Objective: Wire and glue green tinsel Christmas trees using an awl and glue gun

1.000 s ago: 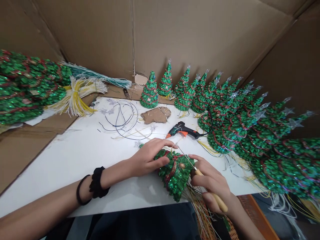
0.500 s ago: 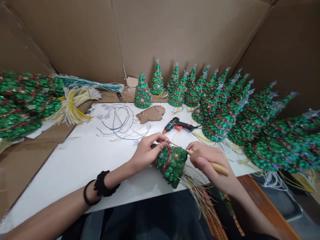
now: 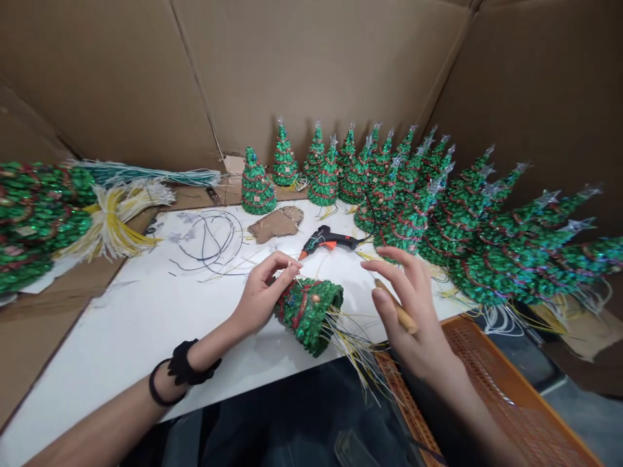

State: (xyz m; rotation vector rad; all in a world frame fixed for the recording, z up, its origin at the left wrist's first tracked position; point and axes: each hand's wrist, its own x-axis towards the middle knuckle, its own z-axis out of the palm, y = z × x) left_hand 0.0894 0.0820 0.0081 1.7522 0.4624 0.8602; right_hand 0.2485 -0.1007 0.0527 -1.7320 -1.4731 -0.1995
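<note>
My left hand [image 3: 265, 292] is closed on the upper end of a small green Christmas tree [image 3: 309, 314], with thumb and fingertips pinched together at its side. The tree lies tilted, its open base facing right, and yellow and white wires [image 3: 353, 347] trail out of that base. Over to the right, my right hand [image 3: 411, 305] is apart from the tree. A wooden-handled awl [image 3: 400, 312] rests between its thumb and palm while the fingers are loosely spread. The awl's thin shaft cannot be made out now.
Behind the hands lie a hot glue gun [image 3: 328, 240], a cardboard piece [image 3: 276, 224] and looped dark wires [image 3: 209, 243]. Several finished trees [image 3: 457, 214] fill the right side. Wire bundles [image 3: 111, 217] and more trees [image 3: 41, 214] stand left. An orange crate [image 3: 506, 389] is at lower right.
My right hand has drawn back from the tree with the awl, and its fingers have loosened. My left hand still holds the tree. The whole view has shifted slightly.
</note>
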